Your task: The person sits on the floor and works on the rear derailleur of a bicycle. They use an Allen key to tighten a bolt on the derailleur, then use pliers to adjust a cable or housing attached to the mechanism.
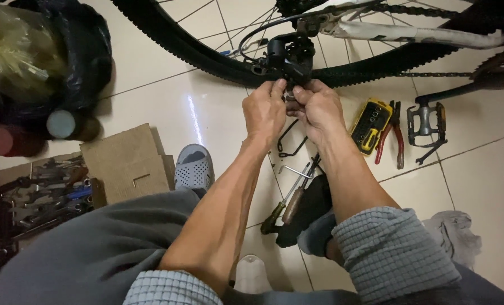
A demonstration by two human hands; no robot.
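- Head view: my left hand [265, 110] and right hand [315, 107] pinch the black gear part [289, 56] on the bike wheel [207, 53].
- The shiny tile floor [161, 101] has pliers [392, 133] and a box of tools [37, 195] on it.

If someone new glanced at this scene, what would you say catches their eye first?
Probably the left hand and right hand, pressed together at the black rear derailleur of the bicycle wheel at top centre. Next, the yellow bit set and red-handled pliers on the tiled floor to the right.
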